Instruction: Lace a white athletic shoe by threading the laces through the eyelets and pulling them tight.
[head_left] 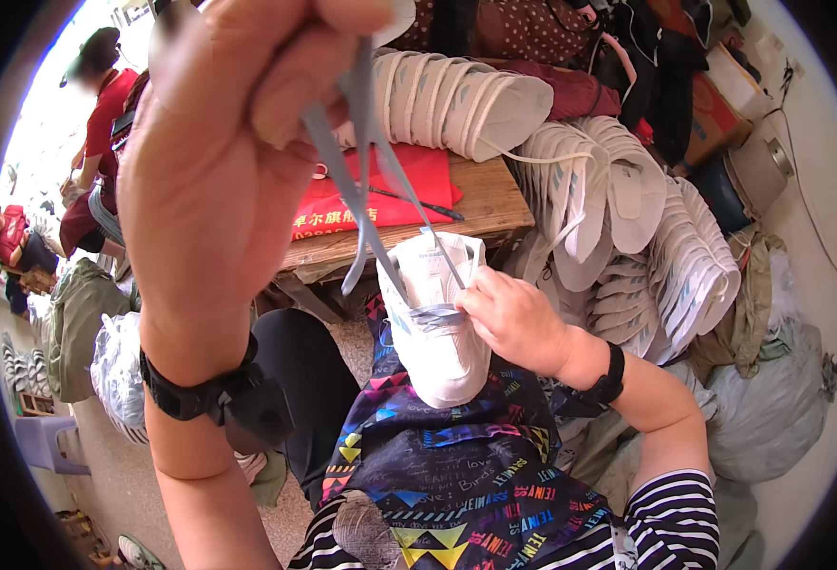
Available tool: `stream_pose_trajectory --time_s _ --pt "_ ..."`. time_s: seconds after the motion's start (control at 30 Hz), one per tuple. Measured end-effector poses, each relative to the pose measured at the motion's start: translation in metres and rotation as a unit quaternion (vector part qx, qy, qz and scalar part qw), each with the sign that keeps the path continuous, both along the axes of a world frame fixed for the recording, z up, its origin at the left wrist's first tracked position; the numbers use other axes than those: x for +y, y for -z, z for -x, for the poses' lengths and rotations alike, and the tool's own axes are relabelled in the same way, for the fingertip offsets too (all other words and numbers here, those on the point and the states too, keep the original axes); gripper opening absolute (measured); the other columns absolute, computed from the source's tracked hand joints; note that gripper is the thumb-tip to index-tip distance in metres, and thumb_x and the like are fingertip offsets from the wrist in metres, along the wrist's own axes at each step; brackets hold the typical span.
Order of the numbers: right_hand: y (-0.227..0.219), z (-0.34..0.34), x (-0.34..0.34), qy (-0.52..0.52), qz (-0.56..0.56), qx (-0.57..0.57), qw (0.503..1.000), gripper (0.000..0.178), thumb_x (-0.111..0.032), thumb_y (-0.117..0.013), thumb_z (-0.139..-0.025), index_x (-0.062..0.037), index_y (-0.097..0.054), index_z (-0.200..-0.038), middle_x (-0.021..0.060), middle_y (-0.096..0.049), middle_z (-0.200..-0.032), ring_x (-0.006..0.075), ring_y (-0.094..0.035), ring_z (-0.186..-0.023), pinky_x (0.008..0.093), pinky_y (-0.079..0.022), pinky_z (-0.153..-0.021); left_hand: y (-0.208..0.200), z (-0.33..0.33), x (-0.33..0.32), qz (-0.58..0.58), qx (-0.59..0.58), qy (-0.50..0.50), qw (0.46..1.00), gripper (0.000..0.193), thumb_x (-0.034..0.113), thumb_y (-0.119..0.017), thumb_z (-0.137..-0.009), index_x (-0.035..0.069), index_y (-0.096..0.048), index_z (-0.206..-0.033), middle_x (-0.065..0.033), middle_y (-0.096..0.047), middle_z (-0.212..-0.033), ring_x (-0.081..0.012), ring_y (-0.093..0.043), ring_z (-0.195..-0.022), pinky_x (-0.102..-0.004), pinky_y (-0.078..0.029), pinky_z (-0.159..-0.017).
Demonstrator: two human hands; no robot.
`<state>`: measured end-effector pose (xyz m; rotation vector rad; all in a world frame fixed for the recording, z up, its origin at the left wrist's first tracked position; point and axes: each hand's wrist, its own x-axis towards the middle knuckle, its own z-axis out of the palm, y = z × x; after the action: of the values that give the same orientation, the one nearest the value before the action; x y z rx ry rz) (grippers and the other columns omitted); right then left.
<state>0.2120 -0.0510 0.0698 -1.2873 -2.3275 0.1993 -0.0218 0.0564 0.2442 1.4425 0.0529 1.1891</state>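
A white shoe upper (442, 366) rests on my patterned apron in front of me, its toe toward me. A flat grey shoelace (350, 180) is threaded across it, and its long ends rise from the eyelets. My left hand (219, 161) is lifted high, close to the view, its thumb and fingers pinching the lace. At the shoe's right eyelet edge, the fingers of my right hand (523, 318) are closed on the lace where it meets the upper. The exact pinch there is partly hidden by the fingers.
Ahead stands a wooden table (494, 195) with a red bag (409, 180) and a row of white shoe uppers (456, 100). More stacked uppers (641, 237) hang down at the right. Plastic sacks (770, 389) lie beyond. A person in red (105, 123) is at far left, near a purple stool (48, 442).
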Motion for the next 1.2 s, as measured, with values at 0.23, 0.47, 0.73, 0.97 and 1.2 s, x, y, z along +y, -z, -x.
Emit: stream_pose_trajectory --time_s 0.23,0.47,0.73,0.97,1.2 --pt "0.008 -0.004 0.005 -0.02 -0.017 0.093 0.995 0.02 0.0 -0.069 -0.076 -0.0048 -0.057 -0.091 0.0098 -0.055 -0.087 0.0296 -0.06 -0.079 0.0386 -0.051 -0.07 0.015 -0.02 -0.011 0.044 0.073 -0.057 0.995 0.037 0.027 -0.038 -0.107 -0.001 -0.061 -0.104 0.0052 -0.037 -0.069 -0.0052 -0.038 -0.064 -0.0211 -0.04 -0.067" --pt "0.038 -0.008 0.001 0.014 -0.171 0.02 0.985 0.019 -0.003 -0.068 -0.077 -0.0028 -0.054 -0.091 0.0101 -0.052 -0.084 0.0297 -0.059 -0.072 0.0406 -0.052 -0.065 0.013 -0.011 -0.012 0.057 0.107 0.043 0.992 0.034 0.024 -0.04 -0.107 -0.001 -0.062 -0.106 0.003 -0.046 -0.072 -0.0062 -0.042 -0.067 -0.0234 -0.04 -0.07" --pt "-0.013 0.047 0.002 -0.022 0.099 0.422 0.901 0.021 -0.01 -0.064 -0.091 0.0006 -0.059 -0.109 0.0082 -0.062 -0.095 0.0162 -0.062 -0.084 0.0326 -0.05 -0.078 0.004 -0.008 -0.014 -0.021 0.094 0.026 0.995 0.045 0.027 -0.032 -0.108 -0.007 -0.059 -0.116 -0.0051 -0.062 -0.089 -0.0115 -0.059 -0.081 -0.0265 -0.051 -0.077" --pt "-0.071 -0.006 0.045 -0.081 0.249 0.66 0.704 0.028 -0.022 -0.047 -0.104 -0.0004 -0.065 -0.104 -0.0006 -0.055 -0.075 0.0079 -0.054 -0.071 0.0265 -0.049 -0.074 0.077 0.049 0.003 -0.084 0.262 -0.321 0.906 0.021 0.014 -0.054 -0.101 -0.001 -0.064 -0.11 0.0016 -0.055 -0.081 -0.0051 -0.048 -0.07 -0.02 -0.041 -0.065" --pt "-0.046 -0.126 0.038 0.051 0.275 0.743 0.608 0.027 -0.024 -0.046 -0.104 -0.0042 -0.058 -0.09 -0.0085 -0.029 -0.059 0.0035 -0.027 -0.047 0.021 -0.027 -0.044 0.208 0.233 0.029 0.42 -0.062 -0.217 0.879 0.023 0.024 -0.05 -0.103 0.007 -0.063 -0.112 0.0065 -0.052 -0.069 -0.0052 -0.043 -0.059 -0.0219 -0.037 -0.055"
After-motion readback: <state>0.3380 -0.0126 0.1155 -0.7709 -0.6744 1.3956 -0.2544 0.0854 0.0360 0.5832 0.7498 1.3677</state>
